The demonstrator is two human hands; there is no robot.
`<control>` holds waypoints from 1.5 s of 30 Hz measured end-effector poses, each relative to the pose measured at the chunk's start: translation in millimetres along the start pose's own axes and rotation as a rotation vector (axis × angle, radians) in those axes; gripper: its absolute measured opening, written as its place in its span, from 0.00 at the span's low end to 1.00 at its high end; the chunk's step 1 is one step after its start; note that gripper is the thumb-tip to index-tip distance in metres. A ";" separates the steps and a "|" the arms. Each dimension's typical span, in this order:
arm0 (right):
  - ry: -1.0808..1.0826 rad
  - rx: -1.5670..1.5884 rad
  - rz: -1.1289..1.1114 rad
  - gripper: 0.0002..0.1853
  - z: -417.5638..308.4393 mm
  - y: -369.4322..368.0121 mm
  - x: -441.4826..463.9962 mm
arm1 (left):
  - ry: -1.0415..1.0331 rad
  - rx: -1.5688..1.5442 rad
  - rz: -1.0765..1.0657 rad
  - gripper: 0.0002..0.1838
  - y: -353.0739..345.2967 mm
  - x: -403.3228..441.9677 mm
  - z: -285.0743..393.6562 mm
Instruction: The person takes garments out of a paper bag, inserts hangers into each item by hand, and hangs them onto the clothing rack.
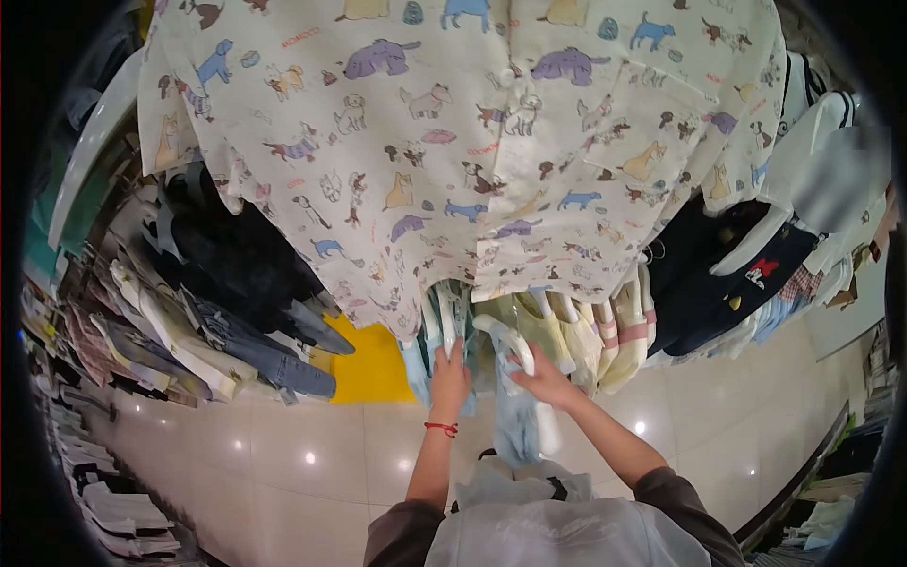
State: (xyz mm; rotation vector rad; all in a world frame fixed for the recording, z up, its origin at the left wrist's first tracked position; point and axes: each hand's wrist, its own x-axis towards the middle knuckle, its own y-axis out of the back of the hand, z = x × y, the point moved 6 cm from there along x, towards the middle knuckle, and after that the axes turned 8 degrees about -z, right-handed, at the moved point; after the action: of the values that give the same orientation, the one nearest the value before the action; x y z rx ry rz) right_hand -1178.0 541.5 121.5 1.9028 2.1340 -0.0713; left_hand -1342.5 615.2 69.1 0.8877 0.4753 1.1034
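In the head view my left hand, with a red cord on its wrist, is closed at a white hanger among light blue clothes on the rail. My right hand is closed on another white hanger, which carries a pale blue garment. This garment hangs down in front of my body, apart from the row. Right above both hands spreads a big white shirt printed with dogs, and it covers the rail and the hanger hooks.
Several cream and pink garments hang to the right, followed by dark overalls. Jeans and black clothes hang at the left, near a yellow panel. Glossy floor tiles lie below, with stacked clothes at the lower left.
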 end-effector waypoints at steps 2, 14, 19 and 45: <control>-0.015 0.025 0.022 0.33 -6.2 3.1 29.1 | 0.001 -0.025 -0.003 0.33 -1.4 -0.6 3.0; -0.106 0.032 0.031 0.33 21.3 11.3 127.0 | 0.021 -0.092 -0.067 0.30 0.1 1.2 2.1; -0.093 -0.056 0.147 0.30 35.4 10.3 127.8 | -0.025 -0.103 -0.043 0.30 -3.7 5.5 -2.1; 0.076 -0.126 0.191 0.13 169.4 34.6 -84.2 | -0.383 -0.135 -0.038 0.32 -84.6 -38.3 145.5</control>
State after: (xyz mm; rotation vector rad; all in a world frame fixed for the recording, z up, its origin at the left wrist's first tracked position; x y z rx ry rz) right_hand -1106.6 427.1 -15.7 2.0525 1.9416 0.1730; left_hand -1205.3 511.2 81.8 0.9402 0.0992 0.8921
